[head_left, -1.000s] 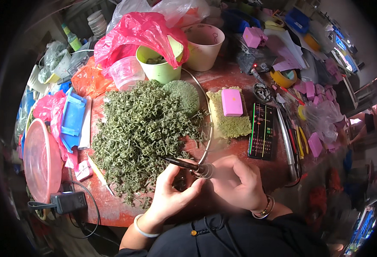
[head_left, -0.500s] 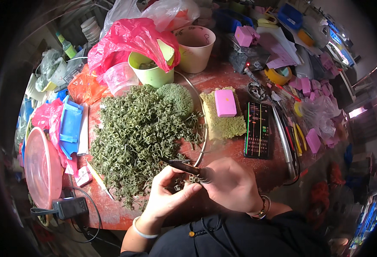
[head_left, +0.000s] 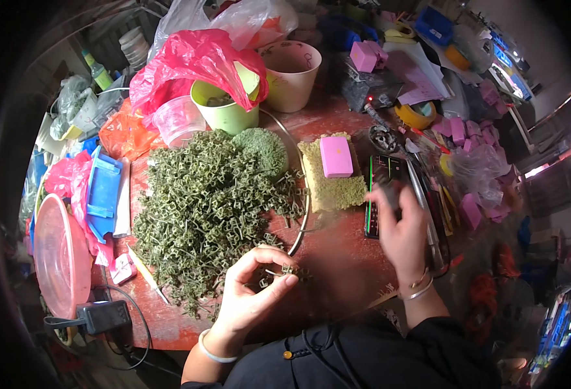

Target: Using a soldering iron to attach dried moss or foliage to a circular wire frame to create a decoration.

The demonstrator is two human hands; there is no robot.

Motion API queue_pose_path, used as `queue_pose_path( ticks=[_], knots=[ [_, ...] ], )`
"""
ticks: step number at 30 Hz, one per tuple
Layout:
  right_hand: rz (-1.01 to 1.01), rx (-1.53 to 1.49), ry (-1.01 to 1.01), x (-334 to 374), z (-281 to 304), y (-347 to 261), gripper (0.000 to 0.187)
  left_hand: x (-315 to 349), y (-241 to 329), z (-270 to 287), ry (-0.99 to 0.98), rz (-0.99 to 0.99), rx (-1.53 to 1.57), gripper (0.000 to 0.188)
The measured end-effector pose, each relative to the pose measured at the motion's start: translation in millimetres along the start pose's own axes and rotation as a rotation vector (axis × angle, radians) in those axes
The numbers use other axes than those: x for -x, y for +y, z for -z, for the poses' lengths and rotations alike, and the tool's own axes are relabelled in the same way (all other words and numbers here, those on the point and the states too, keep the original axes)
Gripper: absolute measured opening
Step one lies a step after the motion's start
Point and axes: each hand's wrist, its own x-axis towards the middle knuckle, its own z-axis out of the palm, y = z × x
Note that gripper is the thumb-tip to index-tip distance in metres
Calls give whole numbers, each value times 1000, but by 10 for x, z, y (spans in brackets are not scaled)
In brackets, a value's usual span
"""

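Observation:
My left hand (head_left: 253, 288) is closed in a pinch at the front edge of the heap, thumb and forefinger holding a small green wire-like piece (head_left: 288, 268). Loose pieces of the same look make up a large green heap (head_left: 201, 207) just beyond it. Off to the right, my right hand (head_left: 403, 230) hovers over the lower part of a black phone (head_left: 389, 166), smeared by motion. A dark blurred hand tool (head_left: 388, 191) shows between its thumb and fingers; its exact kind is unclear. A pink block (head_left: 336, 156) lies on a yellow-green sponge (head_left: 324, 188) between heap and phone.
Behind the heap stand a light green pot (head_left: 224, 117) and a white pot (head_left: 291, 74), with a pink plastic bag (head_left: 201, 65). A blue tray (head_left: 104, 191) and pink basin (head_left: 60, 256) are left. Tape (head_left: 416, 115), a metal rod (head_left: 425, 201) and several pink blocks crowd the right.
My right hand has left my left hand and swung right to the phone, the dark tool moving with it. My left hand keeps its pinch in nearly the same place.

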Motion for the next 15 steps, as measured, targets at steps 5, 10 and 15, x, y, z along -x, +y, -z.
queue_pose_path(
  ticks=[5, 10, 15],
  knots=[
    [-8, 110, 60, -255, 172, 564, 12, -15, 3, -30, -26, -8, 27, 20],
    [-25, 159, 31, -289, 124, 701, 12, -24, -9, -31, 2, 26, 15, 20],
    [10, 135, 124, -293, 172, 675, 11, -14, -18, -25, 38, 30, 1, 20]
  ],
)
